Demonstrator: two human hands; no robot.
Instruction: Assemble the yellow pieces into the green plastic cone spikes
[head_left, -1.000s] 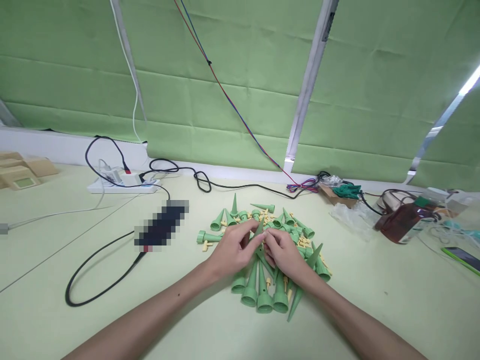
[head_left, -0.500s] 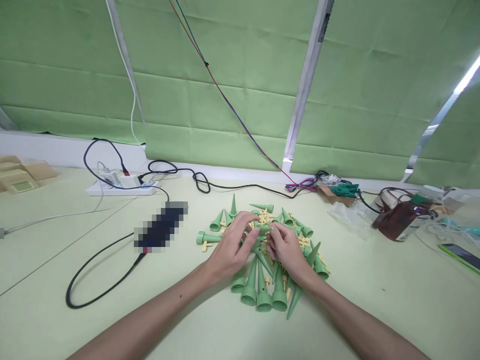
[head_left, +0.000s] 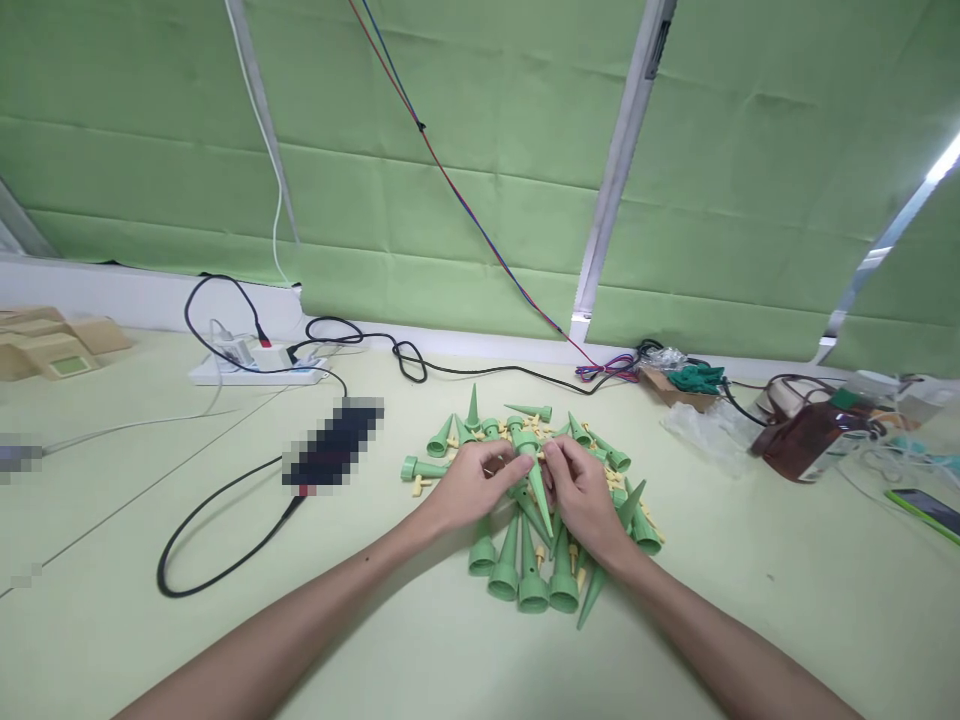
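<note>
My left hand [head_left: 484,482] grips a green plastic watering spike [head_left: 534,478] between thumb and fingers. Its tapered tip points down toward me. Close beside it, my right hand [head_left: 581,492] has thumb and forefinger pinched at the spike's side, on a small yellow valve [head_left: 542,456] that the fingers mostly cover. Under and around both hands lies a pile of similar green spikes, such as one at the front [head_left: 533,590] with its wide hollow end facing me. Small yellow valves, one of them at the left [head_left: 418,487], are scattered among them.
Left of the pile lies a dark pixelated device [head_left: 334,447] on a black cable. Behind it is a white power strip [head_left: 259,374]. At the right are a brown bottle [head_left: 799,440], a clear plastic bag [head_left: 705,432], a small cardboard box [head_left: 675,393] and a phone [head_left: 926,510].
The spike in my left hand has turned from lying sideways to pointing its tip toward me. My right hand has come to its side. The view has shifted slightly.
</note>
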